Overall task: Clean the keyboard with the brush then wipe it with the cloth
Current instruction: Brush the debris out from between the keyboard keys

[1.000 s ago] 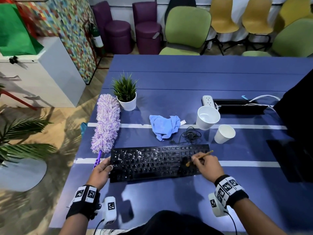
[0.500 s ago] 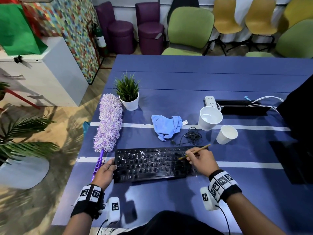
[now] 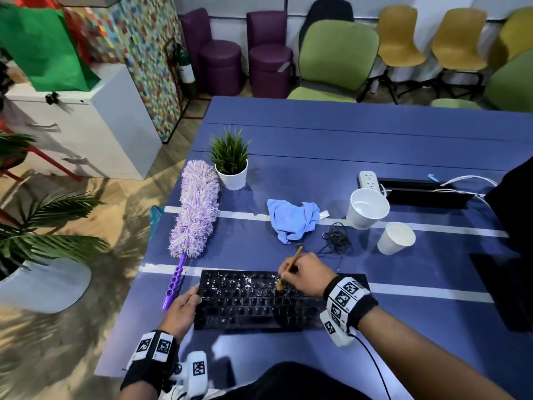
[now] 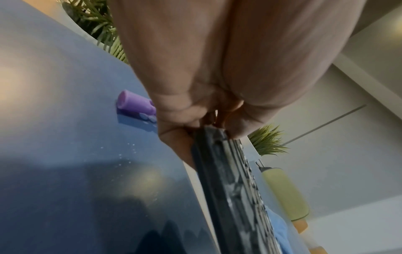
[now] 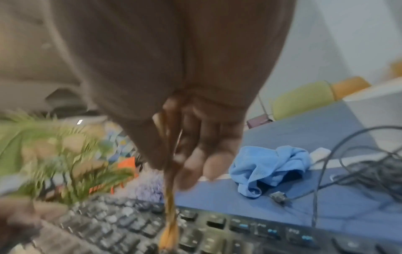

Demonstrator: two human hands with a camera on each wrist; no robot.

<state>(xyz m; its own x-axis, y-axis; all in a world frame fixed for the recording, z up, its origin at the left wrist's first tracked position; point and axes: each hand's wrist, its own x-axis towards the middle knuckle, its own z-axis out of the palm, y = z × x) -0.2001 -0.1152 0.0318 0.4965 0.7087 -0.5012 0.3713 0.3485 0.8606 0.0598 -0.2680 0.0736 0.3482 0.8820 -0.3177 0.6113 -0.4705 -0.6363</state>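
Observation:
A black keyboard (image 3: 253, 301) speckled with white crumbs lies near the table's front edge. My right hand (image 3: 300, 274) pinches a thin wooden brush (image 3: 290, 267), its bristles touching the upper middle keys; the brush (image 5: 168, 214) and keys (image 5: 217, 228) also show in the right wrist view. My left hand (image 3: 184, 306) grips the keyboard's left end, seen as the keyboard edge (image 4: 219, 154) in the left wrist view. A crumpled blue cloth (image 3: 292, 219) lies behind the keyboard, and the same cloth (image 5: 269, 170) appears in the right wrist view.
A purple duster (image 3: 194, 212) lies left of the keyboard, its handle (image 3: 173, 284) by my left hand. A potted plant (image 3: 232, 166), two white cups (image 3: 367, 207) (image 3: 396, 238), a coiled black cable (image 3: 337, 239) and a power strip (image 3: 367, 179) stand behind.
My right hand has moved the brush leftward along the keyboard, from its right end to the upper middle keys. The left hand has kept its hold on the left end.

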